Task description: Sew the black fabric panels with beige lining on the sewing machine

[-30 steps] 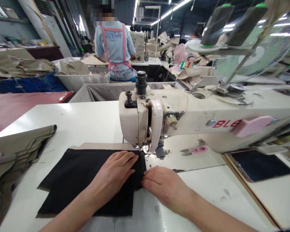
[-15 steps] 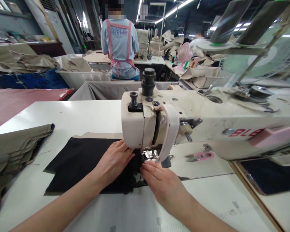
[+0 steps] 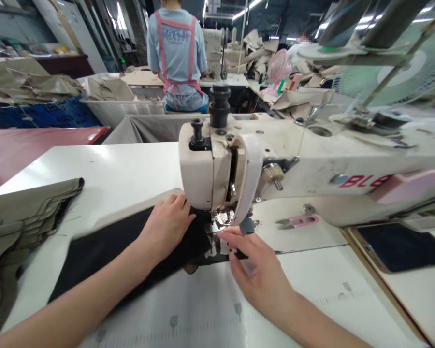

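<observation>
A black fabric piece [image 3: 105, 249] with a tan layer under it lies on the white sewing table [image 3: 123, 169], reaching under the head of the cream sewing machine [image 3: 217, 169]. My left hand [image 3: 165, 227] lies flat on the black fabric, fingers stretched toward the presser foot [image 3: 223, 220]. On the right of the needle, my right hand [image 3: 255, 268] rests with fingers extended on the fabric's near edge. Part of the cloth is hidden behind the machine head.
A stack of tan fabric pieces [image 3: 18, 217] sits at the left edge. Pink thread snips [image 3: 297, 222] lie beside the machine; a phone [image 3: 398, 246] lies at right. A person in a pink apron [image 3: 177, 53] sits with their back turned at another machine. Bins of tan cloth [image 3: 112, 96] stand behind.
The black fabric has slid away from me and rotated under the presser foot. Both hands moved forward with it, closer to the needle.
</observation>
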Motion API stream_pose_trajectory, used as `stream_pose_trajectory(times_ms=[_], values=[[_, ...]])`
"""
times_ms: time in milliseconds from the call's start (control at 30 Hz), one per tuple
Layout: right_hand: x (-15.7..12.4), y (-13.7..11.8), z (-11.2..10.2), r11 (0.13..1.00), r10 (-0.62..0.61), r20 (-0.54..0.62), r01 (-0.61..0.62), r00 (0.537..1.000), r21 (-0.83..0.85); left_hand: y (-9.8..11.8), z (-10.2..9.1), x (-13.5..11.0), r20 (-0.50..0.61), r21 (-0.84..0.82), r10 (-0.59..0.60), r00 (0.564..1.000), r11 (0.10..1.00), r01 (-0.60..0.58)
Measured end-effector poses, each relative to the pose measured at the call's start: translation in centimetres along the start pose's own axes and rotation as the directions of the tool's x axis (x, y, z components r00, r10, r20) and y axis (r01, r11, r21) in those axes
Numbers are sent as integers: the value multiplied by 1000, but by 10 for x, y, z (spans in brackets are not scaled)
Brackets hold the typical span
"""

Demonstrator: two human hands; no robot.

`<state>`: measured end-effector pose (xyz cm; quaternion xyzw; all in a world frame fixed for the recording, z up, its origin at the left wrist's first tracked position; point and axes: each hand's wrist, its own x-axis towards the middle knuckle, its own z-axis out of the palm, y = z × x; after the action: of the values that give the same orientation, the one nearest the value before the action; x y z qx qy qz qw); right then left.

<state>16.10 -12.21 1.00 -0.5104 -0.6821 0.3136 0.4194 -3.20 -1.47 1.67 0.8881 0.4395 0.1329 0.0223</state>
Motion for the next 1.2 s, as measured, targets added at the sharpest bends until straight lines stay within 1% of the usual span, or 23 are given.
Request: stream_pose_trajectory(times_ms=[33,67,100,133,167,200,233,300,333,400,433,500,567,600,667,733,833,900,967,1000,1067,1133,1200], values=[[-8,-7,0,941,191,-10,-180,982,288,9,-1,-13,-2,43,-18,1000,999,18],[-16,-15,1,758,368,92,-355,925,547,18,0,-27,-15,96,-41,999,995,42],[-24,-22,3,528,455,242,-478,857,702,26,2,-41,-54,184,-37,998,982,47],[-29,-28,6,344,451,387,-557,804,756,31,5,-55,-102,221,2,995,975,21],[-33,-33,10,240,408,478,-596,778,766,35,9,-67,-138,213,60,989,977,-29],[-33,-36,13,223,381,493,-596,782,772,36,13,-77,-146,181,123,982,979,-96],[-31,-37,15,260,381,469,-579,797,773,37,16,-84,-136,115,190,972,978,-175],[-19,-35,16,392,451,353,-537,820,747,35,19,-90,-70,-33,285,956,957,-288],[-12,-32,15,449,491,302,-534,817,717,34,19,-90,-48,-97,325,945,940,-328],[3,-26,14,509,536,259,-552,803,660,35,15,-83,-63,-226,374,925,898,-378],[9,-23,14,528,545,251,-559,800,639,36,11,-76,-90,-293,348,933,886,-358],[16,-18,15,552,558,239,-571,794,607,38,3,-57,-105,-435,215,971,868,-239],[19,-16,17,565,566,227,-574,792,592,39,-5,-34,15,-533,58,998,845,-42],[20,-16,17,573,570,221,-576,791,583,39,-8,-23,93,-552,20,995,833,35],[19,-16,18,586,574,215,-580,790,566,35,-11,-4,222,-556,8,975,822,120],[18,-16,19,599,573,211,-580,792,553,30,-12,7,281,-553,-1,960,818,162],[10,-14,26,641,581,127,-548,804,537,27,-12,12,308,-539,-62,949,811,228],[4,-12,33,695,555,71,-509,829,507,28,-10,10,281,-522,-135,950,809,269],[-1,-10,37,723,529,63,-488,846,489,30,-8,10,248,-508,-211,945,803,313],[-2,-9,38,720,526,77,-492,847,490,32,-7,10,244,-505,-242,939,795,337],[1,-7,37,685,552,102,-519,828,512,34,-6,12,263,-507,-288,921,771,386],[6,-4,33,648,571,147,-553,808,524,36,-6,15,293,-511,-315,903,746,427],[12,-2,29,638,573,180,-573,800,514,37,-7,18,318,-515,-336,887,724,459]])
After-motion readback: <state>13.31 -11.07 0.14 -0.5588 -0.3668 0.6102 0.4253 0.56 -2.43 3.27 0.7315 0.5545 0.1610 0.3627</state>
